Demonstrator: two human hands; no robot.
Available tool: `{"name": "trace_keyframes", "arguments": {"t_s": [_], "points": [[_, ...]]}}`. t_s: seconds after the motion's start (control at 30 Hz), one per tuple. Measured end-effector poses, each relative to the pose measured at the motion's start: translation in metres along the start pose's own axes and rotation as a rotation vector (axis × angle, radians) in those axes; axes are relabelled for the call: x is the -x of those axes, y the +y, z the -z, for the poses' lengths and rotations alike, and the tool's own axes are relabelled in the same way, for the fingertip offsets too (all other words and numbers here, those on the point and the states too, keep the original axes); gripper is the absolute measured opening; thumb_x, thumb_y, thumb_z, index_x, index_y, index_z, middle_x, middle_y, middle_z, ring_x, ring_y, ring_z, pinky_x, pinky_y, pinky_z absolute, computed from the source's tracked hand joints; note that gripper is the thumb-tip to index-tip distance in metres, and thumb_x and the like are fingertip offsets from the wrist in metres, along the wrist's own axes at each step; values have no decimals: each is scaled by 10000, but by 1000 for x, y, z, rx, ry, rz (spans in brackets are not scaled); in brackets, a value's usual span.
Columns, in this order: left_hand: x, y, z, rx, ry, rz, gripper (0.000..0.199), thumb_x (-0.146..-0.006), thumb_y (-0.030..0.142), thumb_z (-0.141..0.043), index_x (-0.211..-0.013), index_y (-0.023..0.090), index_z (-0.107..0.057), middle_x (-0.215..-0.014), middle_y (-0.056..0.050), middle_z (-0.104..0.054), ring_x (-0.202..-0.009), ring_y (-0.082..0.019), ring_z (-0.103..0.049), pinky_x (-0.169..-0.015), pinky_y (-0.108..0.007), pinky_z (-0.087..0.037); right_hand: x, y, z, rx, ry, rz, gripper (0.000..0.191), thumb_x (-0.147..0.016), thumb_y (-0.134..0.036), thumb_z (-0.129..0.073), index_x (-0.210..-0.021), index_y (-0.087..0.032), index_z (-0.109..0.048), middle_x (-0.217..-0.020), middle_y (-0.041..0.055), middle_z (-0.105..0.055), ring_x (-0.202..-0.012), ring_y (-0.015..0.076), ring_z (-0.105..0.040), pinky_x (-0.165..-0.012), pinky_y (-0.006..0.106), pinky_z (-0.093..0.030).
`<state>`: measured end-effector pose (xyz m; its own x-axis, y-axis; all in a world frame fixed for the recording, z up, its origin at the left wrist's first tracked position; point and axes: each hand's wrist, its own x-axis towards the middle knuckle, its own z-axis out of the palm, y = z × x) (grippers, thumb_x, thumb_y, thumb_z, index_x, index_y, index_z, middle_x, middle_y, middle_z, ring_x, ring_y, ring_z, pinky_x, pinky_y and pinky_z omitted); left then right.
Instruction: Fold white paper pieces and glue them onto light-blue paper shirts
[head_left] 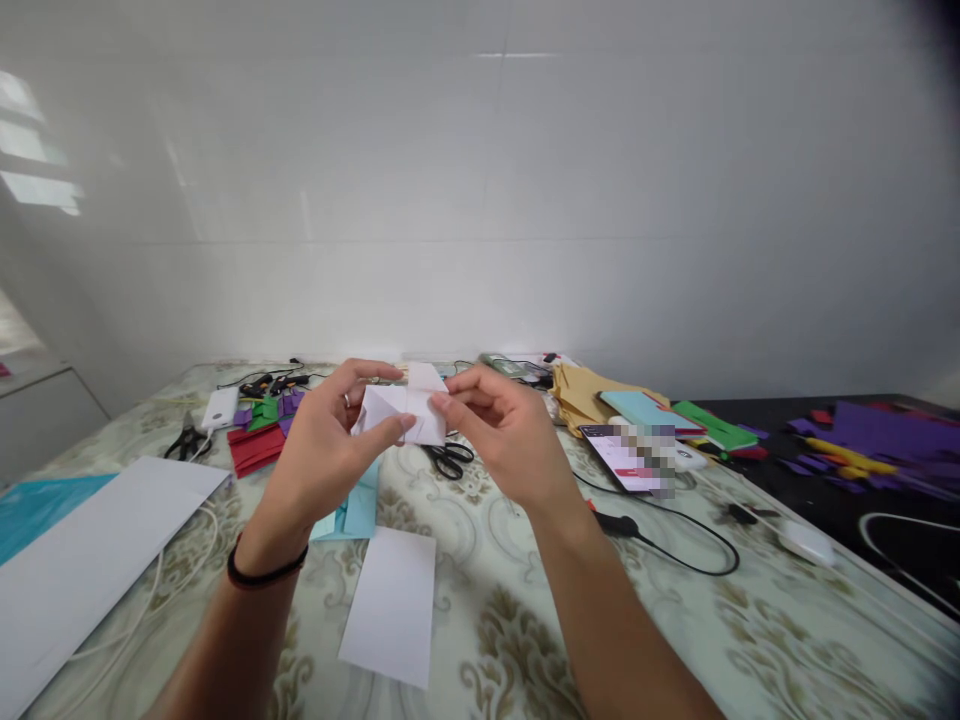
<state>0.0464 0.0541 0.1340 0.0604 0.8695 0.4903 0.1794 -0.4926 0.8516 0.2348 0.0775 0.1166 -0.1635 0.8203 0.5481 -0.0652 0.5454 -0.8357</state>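
A folded white paper (424, 415) is held up above the table between my two hands, with a narrow flap standing up at its top. My left hand (337, 420) pinches its left part, thumb on the near face. The right edge is pinched by my right hand (502, 425), its thumb tip on the paper. Below them a light blue folded paper (360, 505) lies on the table, partly behind my left hand. Nearer to me lies a white paper rectangle (391, 605). Black-handled scissors (450, 460) rest just beyond, partly hidden by the held paper.
Large white sheets (97, 560) and a blue sheet (45, 505) lie at left. Red paper (255, 450) and more scissors (187, 438) are behind them. On the right are a phone (622, 460), a corded black tool (616, 522), brown envelopes (585, 395) and purple paper (885, 435).
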Motion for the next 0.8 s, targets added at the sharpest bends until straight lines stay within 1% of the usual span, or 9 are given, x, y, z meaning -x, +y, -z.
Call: {"name": "trace_keyframes", "arguments": {"t_s": [0.13, 0.23, 0.33, 0.43, 0.57, 0.67, 0.8], "points": [[0, -4, 4, -58, -50, -8, 213, -858, 300, -796, -1042, 210, -737, -907, -25, -754, -756, -167, -675, -655, -251, -524, 1, -3, 4, 33, -93, 17, 181, -913, -325, -748, -827, -191, -661, -759, 6, -695, -690, 142, -648, -642, 263, -519], [2, -4, 4, -66, -60, -26, 129, -883, 306, -776, -920, 191, -731, -869, -24, -747, -776, -166, -683, -677, -249, -523, 2, -4, 4, 34, -90, 39, 161, -924, -342, -743, -884, -193, -698, -811, 19, -714, -733, 147, -659, -655, 263, -530], [4, 0, 3, -65, -77, -32, 116, -895, 282, -760, -851, 186, -710, -819, -17, -744, -788, -168, -702, -700, -247, -536, 3, -4, 4, 41, -75, 55, 153, -929, -350, -744, -974, -205, -729, -803, 15, -721, -712, 142, -652, -632, 259, -528], [5, 3, 3, -67, -79, -14, 81, -896, 263, -756, -887, 189, -725, -826, -22, -753, -798, -173, -714, -711, -252, -551, 4, -5, 4, 54, -91, 62, 126, -939, -327, -730, -1004, -220, -739, -753, -2, -697, -657, 133, -621, -589, 255, -506], [6, 5, 2, 3, -92, -52, 78, -908, 237, -751, -977, 201, -757, -860, -23, -761, -794, -149, -706, -705, -228, -547, 5, -5, 5, 26, -118, 93, 82, -953, -278, -700, -989, -247, -767, -798, 1, -698, -639, 121, -564, -557, 254, -454], [7, 7, 2, 66, -114, -58, 59, -910, 200, -746, -966, 210, -761, -847, -12, -751, -773, -133, -694, -688, -211, -539, 4, -7, 7, -13, -148, 114, 98, -948, -248, -677, -935, -251, -774, -859, 9, -713, -657, 122, -562, -562, 261, -439], [9, 10, 2, 89, -131, -63, 53, -910, 210, -751, -963, 211, -749, -849, -14, -747, -783, -148, -704, -705, -231, -556, 6, -11, 8, 3, -163, 125, 121, -942, -240, -635, -902, -234, -750, -825, 14, -688, -651, 130, -555, -553, 265, -439]]}}
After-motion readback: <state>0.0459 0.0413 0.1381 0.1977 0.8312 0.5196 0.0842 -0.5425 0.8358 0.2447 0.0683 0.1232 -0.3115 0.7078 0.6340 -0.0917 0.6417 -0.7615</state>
